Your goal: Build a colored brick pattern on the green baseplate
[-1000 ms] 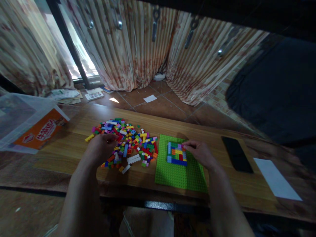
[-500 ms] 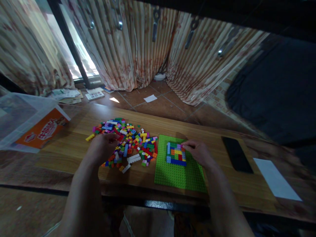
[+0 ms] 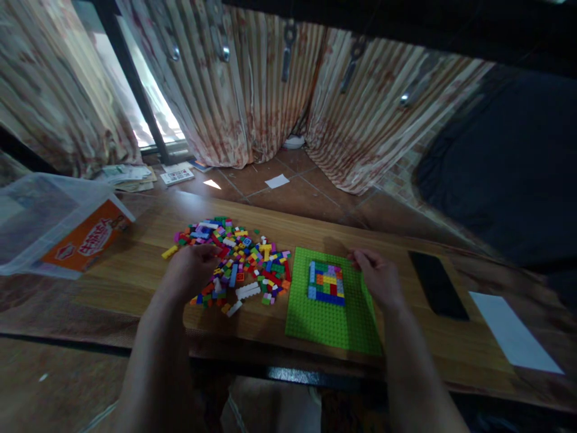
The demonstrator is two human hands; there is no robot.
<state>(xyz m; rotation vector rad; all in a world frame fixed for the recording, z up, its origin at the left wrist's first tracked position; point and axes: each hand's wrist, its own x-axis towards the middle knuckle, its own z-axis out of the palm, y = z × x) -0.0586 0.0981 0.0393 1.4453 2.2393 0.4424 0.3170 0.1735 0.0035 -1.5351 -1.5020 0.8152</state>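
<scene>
My left hand (image 3: pixel 197 263) is over the left side of a pile of coloured toy building bricks (image 3: pixel 246 252). Its fingers are bent together near some red bricks, and what they hold, if anything, is hidden. A green studded baseplate (image 3: pixel 333 331) lies right of the pile. On it sits a squarish block of joined bricks (image 3: pixel 326 282), with dark blue along the near edge, light blue at the left and mixed colours inside. Over the baseplate's far right corner, my right hand (image 3: pixel 376 276) is off the block. Its fingers are loosely bent and slightly apart, with no brick visible in them.
A clear plastic box (image 3: pixel 58 198) with an orange label stands at the left end of the wooden table (image 3: pixel 148 264). To the right lie a black phone (image 3: pixel 438 285) and a white sheet of paper (image 3: pixel 514 331). Striped curtains (image 3: pixel 252 90) hang beyond the table.
My right hand has pulled away from the block's far right corner, moving right; a red brick shows there. My left hand remains over the pile. The whole view has shifted slightly.
</scene>
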